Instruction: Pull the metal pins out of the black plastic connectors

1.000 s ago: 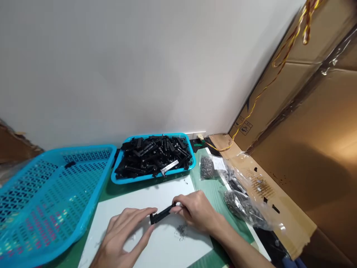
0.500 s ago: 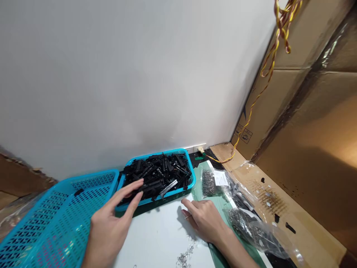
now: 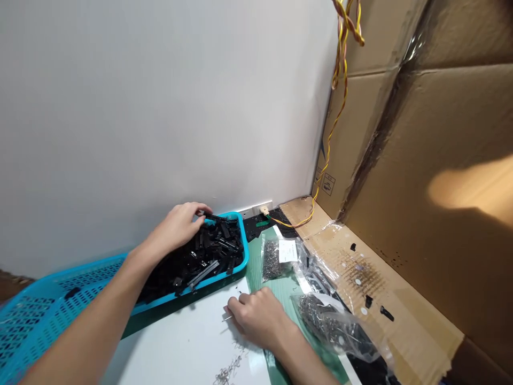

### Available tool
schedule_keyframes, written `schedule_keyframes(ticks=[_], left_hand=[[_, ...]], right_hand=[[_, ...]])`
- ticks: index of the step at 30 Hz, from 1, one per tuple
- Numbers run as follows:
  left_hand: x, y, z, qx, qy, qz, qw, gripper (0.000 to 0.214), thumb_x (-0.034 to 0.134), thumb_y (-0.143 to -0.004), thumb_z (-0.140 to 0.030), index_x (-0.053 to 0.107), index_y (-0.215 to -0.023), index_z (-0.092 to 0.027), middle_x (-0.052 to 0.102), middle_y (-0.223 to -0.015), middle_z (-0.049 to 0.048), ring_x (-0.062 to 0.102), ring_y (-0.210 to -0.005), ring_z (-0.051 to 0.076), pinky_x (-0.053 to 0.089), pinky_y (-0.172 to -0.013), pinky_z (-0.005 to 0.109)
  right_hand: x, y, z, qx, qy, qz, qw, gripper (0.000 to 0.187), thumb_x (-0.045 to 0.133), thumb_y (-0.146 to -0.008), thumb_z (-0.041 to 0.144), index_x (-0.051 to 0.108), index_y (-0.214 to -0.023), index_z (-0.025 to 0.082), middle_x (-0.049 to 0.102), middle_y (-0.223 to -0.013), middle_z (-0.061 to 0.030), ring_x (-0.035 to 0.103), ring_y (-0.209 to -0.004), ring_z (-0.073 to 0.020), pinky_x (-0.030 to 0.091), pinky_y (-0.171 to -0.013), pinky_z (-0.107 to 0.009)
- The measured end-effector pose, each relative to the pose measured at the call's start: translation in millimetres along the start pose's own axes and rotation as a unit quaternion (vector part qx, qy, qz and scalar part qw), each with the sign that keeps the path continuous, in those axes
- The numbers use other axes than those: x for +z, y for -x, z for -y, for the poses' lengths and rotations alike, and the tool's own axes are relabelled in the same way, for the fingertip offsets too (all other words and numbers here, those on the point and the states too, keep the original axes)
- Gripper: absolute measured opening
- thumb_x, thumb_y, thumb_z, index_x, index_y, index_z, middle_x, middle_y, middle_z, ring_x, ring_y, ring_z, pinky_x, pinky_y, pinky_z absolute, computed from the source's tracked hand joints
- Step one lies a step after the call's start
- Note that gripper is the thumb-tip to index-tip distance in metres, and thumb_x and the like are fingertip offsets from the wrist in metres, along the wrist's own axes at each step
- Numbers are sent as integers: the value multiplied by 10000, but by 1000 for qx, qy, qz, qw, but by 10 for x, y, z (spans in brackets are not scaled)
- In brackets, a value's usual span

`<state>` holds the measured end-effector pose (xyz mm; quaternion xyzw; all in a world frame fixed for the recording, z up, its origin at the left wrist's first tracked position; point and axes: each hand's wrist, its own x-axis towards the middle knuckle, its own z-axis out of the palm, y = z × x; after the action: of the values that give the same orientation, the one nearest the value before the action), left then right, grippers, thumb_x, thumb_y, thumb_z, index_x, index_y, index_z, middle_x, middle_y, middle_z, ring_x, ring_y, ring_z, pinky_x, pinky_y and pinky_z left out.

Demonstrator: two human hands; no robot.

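Note:
My left hand (image 3: 186, 222) reaches over the far part of a blue basket (image 3: 245, 243) filled with black plastic pieces (image 3: 226, 240). Its thumb and fingers are pinched on one long black plastic piece (image 3: 215, 217). Low over the white board (image 3: 168, 342), my right hand (image 3: 256, 315) is closed, with a thin metal wire piece (image 3: 227, 319) sticking out from its fingertips. Several small bent wire pieces (image 3: 228, 371) lie loose on the board just below that hand.
An emptier blue basket (image 3: 32, 299) stands at the left, partly behind my left forearm. Clear bags of small metal parts (image 3: 273, 259) lie right of the board. Cardboard (image 3: 401, 214) walls the right side. A twisted yellow cable (image 3: 328, 144) hangs down to a connector (image 3: 264, 210).
My left hand has moved from the basket's near edge to its far side and closed on a black piece. The view has turned, shifting things left. My right hand stays over the board.

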<state>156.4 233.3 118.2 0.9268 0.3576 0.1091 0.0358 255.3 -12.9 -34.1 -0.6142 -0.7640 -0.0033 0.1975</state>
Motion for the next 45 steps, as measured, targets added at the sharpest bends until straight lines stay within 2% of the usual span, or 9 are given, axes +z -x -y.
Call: schedule_keyframes(ticks=[5, 9, 13, 20, 25, 30, 33, 38, 45], left_hand=[[74, -228, -304, 61, -47, 28, 997, 366, 481, -925, -325, 814, -1008, -199, 637, -1450, 138, 608, -1279, 358, 444, -1113, 502], [249, -343, -868, 160, -77, 128, 976, 250, 607, -915, -310, 828, -956, -202, 761, -1129, 128, 647, -1116, 318, 424, -1058, 457], [582, -432, -1185, 166, -106, 201, 960, 152, 890, -668, -195, 740, -655, -174, 735, -751, 90, 658, -1041, 335, 433, -1032, 452], [694, -384, -1385, 181, -27, 191, 964, 171, 756, -916, -258, 731, -803, -132, 713, -825, 70, 682, -848, 224, 521, -894, 415], [218, 103, -1389, 245, 108, 114, 957, 242, 662, -978, -300, 818, -1153, -241, 764, -1028, 104, 676, -850, 208, 502, -812, 341], [-84, 1067, -1279, 220, 329, -28, 918, 225, 713, -961, -339, 847, -1118, -250, 796, -849, 91, 695, -752, 227, 539, -763, 372], [-45, 1661, -1187, 93, 493, -1, 865, 224, 745, -941, -335, 834, -1092, -195, 808, -808, 100, 750, -663, 223, 563, -625, 320], [229, 2400, -919, -81, 744, 58, 661, 304, 808, -901, -397, 762, -1045, -134, 775, -697, 85, 701, -418, 180, 353, -362, 171], [517, 2826, -532, -181, 828, 37, 529, 401, 877, -835, -430, 673, -1046, -155, 716, -704, -3, 572, -328, 82, 345, -306, 143]], right_hand=[[-4, 9, 42, -18, -32, 6, 999, 151, 536, -1050, 245, 633, -954, 184, 783, -808, -45, 720, -610, -201, 365, -504, -282], [-78, 19, 52, -1, -76, 1, 997, 144, 580, -1028, 272, 667, -942, 194, 801, -826, -52, 730, -630, -210, 376, -533, -281], [-162, 43, 28, 62, -129, -17, 990, 204, 559, -1050, 292, 708, -953, 193, 802, -805, -68, 736, -668, -216, 386, -595, -282], [-190, 57, -68, 129, -221, -47, 966, 208, 599, -1028, 271, 791, -987, 204, 803, -828, -50, 712, -729, -188, 399, -667, -253], [-153, 54, -125, 157, -310, -98, 933, 234, 593, -1006, 246, 804, -931, 177, 759, -737, -25, 634, -629, -152, 376, -612, -241], [-91, 86, -18, 171, -405, -135, 888, 408, 501, -1043, 416, 759, -913, 128, 661, -644, -7, 546, -569, -145, 354, -553, -242], [-118, 139, 29, 170, -446, -140, 867, 451, 493, -1024, 474, 712, -816, 139, 620, -656, -7, 513, -609, -147, 358, -572, -246], [-211, 222, 76, 180, -512, -103, 834, 411, 651, -947, 524, 695, -760, 161, 478, -595, 33, 415, -581, -129, 321, -529, -239], [-122, 105, 492, 193, -602, -33, 774, 512, 633, -943, 653, 689, -1062, 158, 281, -540, 117, 226, -454, -90, 227, -436, -232]])
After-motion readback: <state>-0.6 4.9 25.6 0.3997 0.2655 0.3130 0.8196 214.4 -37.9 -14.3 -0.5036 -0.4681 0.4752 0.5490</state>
